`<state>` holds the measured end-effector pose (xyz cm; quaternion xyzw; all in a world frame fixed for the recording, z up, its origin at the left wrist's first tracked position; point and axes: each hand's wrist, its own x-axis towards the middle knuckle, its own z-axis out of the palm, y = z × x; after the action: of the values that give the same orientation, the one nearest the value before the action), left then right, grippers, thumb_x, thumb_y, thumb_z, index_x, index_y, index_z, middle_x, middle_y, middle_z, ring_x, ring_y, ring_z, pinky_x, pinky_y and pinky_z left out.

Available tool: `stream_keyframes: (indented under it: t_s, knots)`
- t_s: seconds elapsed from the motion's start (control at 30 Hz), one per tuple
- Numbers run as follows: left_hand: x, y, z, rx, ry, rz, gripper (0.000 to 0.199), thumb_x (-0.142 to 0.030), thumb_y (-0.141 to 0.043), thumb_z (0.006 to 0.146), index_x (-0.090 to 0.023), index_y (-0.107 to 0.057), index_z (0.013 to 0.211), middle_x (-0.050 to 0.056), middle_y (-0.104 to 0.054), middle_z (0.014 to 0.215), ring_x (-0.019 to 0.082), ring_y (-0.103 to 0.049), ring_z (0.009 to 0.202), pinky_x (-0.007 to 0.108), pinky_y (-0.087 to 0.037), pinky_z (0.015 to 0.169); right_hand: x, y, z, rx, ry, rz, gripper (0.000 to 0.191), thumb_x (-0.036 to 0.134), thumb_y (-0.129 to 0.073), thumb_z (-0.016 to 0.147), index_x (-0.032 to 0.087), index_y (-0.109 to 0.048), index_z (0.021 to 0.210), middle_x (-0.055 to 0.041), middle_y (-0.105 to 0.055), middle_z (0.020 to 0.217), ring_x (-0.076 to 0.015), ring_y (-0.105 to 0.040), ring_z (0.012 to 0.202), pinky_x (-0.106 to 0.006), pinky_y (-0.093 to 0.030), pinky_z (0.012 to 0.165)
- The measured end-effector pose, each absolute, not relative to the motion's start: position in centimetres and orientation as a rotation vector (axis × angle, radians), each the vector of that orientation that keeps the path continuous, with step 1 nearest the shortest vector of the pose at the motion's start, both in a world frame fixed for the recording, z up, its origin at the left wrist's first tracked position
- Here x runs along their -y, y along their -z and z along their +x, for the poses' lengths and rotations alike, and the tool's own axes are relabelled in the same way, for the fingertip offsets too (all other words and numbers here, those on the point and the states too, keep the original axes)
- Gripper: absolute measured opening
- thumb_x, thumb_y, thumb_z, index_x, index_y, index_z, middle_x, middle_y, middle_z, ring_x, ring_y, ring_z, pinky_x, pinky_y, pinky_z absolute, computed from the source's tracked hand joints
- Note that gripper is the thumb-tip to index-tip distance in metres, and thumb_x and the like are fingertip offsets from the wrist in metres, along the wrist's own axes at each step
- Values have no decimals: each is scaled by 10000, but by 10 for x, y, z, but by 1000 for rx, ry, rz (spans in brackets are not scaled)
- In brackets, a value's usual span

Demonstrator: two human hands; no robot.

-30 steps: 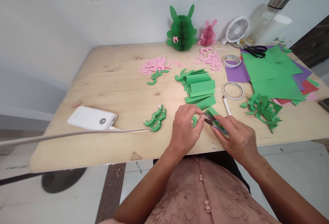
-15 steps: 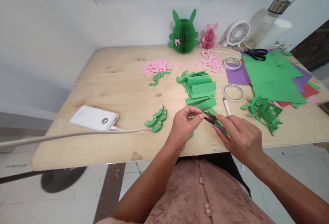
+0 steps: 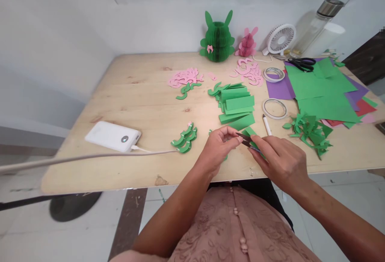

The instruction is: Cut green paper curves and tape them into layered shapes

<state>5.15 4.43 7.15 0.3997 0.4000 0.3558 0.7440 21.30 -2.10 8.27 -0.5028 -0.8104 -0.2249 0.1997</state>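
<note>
My left hand (image 3: 221,148) is closed, its thumb and fingertips pinched at the tip of a slim dark two-armed tool (image 3: 247,141). Whatever lies in that pinch is too small to make out. My right hand (image 3: 279,156) grips the tool between thumb and fingers; whether it is tweezers or small scissors I cannot tell. Under and just beyond the hands lie folded green paper strips (image 3: 240,103) and bits of green paper. Left of my left hand sits a small stack of curved green paper pieces (image 3: 184,138) with whitish strips on them.
Green paper scraps (image 3: 313,132), a white pen (image 3: 266,125), tape rolls (image 3: 274,108), coloured sheets (image 3: 327,101) and black scissors (image 3: 302,64) lie rightward. Pink cutouts (image 3: 185,77), paper bunnies (image 3: 218,41), a fan (image 3: 281,39) and a bottle (image 3: 315,29) stand behind. A power bank (image 3: 111,136) with cable is left.
The view has shifted slightly, so the tabletop appears a little further right. Both hands keep their grips, and the tool's arms look a little closer together.
</note>
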Motion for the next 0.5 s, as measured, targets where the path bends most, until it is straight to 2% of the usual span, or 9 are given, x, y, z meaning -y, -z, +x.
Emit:
stream_keyframes:
  t_s: [0.5]
  knots:
    - [-46,-73,50,-926,-734,817,121,-234,-708,616,-170,-606,626,-23,-596,641,87,-467,582,228,-338,594,19,-85,215,2296,634,-1395,232,214,-654,839,106,-623,1042,-45,-671,716,-154,-544,582,-307,-341,551]
